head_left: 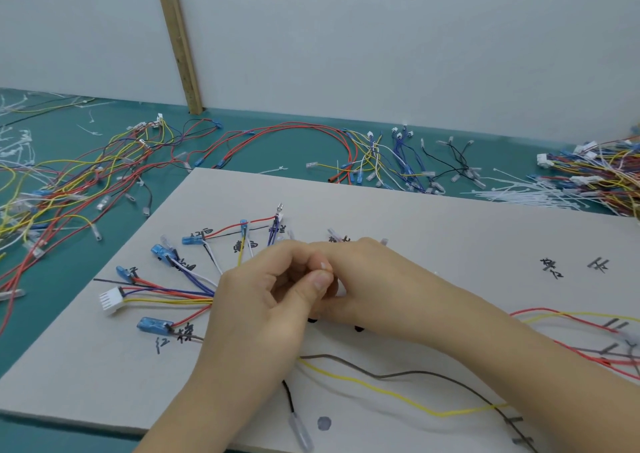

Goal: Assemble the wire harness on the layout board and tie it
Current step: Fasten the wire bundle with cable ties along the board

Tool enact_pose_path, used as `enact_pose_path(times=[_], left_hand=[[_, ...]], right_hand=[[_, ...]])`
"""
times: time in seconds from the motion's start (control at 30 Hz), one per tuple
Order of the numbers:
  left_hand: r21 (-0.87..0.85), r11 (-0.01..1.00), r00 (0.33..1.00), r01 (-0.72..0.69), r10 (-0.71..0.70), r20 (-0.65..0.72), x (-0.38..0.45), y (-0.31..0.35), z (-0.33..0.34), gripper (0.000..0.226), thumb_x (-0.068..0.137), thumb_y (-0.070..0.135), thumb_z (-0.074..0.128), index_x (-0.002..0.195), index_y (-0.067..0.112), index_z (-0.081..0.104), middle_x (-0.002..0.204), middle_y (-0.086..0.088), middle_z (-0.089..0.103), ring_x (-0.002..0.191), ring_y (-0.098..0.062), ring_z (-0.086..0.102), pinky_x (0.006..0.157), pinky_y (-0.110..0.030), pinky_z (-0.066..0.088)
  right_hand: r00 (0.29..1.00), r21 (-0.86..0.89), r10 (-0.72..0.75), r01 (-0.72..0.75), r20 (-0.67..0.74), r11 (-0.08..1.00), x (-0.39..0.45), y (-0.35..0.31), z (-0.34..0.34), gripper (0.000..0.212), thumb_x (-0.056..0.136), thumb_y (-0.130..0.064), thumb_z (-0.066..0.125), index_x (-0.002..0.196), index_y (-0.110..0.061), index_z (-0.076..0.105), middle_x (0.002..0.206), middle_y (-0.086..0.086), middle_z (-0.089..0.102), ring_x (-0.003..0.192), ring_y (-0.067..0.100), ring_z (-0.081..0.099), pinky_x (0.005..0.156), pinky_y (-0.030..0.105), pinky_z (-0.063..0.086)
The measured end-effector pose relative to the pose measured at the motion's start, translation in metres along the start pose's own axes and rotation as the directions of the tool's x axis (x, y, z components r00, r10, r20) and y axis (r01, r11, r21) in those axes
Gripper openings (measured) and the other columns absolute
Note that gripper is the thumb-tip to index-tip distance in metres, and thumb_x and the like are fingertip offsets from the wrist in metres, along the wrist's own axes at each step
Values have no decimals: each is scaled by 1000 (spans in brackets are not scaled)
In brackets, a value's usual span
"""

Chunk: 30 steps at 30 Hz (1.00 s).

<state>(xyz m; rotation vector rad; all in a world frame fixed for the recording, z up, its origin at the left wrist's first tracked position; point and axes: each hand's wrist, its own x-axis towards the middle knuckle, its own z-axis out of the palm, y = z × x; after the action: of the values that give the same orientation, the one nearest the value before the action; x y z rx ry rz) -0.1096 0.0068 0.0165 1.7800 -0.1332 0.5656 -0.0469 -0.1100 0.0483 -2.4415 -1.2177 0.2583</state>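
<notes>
The wire harness [166, 296] lies on the layout board [450, 231], its wires fanning toward the board's left edge and gathering under both hands near the middle. One white connector [111, 299] and five blue terminals show there. The left hand [263, 300] and right hand [360, 279] meet, fingers curled, pinching something small I cannot identify.

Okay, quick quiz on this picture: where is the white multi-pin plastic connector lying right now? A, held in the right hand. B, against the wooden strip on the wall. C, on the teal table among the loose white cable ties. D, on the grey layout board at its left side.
D: the white multi-pin plastic connector lies on the grey layout board, left of the hands, with coloured wires running from it.
</notes>
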Motion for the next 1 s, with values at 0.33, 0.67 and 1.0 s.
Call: enact_pose_path(times=[0.33,0.67,1.0], left_hand=[[202,888,888,-412,441,-129,-6,5,-8,22,86,26,52,101,42,51,87,17,49,69,-8,50,66,-18,42],[357,846,910,-395,414,26,-1,-10,-7,15,82,18,44,88,27,55,86,15,46,69,5,46,63,-5,36],[363,840,908,-404,416,49,-5,-7,-5,14,82,16,44,85,27,53,84,15,47,67,5,43,64,-4,34]], right_hand=[[980,453,85,-160,181,877,0,32,-44,11,84,-26,66,92,-29,61,92,-11,71,92,6,65,86,28,49],[711,-401,600,-703,-367,588,-33,234,-111,29,88,1,50,103,-16,69,110,10,66,101,29,58,85,35,47],[708,-451,537,-707,-459,546,-50,263,-96,19,87,-3,49,94,-15,62,99,13,66,88,32,59,71,35,48]])
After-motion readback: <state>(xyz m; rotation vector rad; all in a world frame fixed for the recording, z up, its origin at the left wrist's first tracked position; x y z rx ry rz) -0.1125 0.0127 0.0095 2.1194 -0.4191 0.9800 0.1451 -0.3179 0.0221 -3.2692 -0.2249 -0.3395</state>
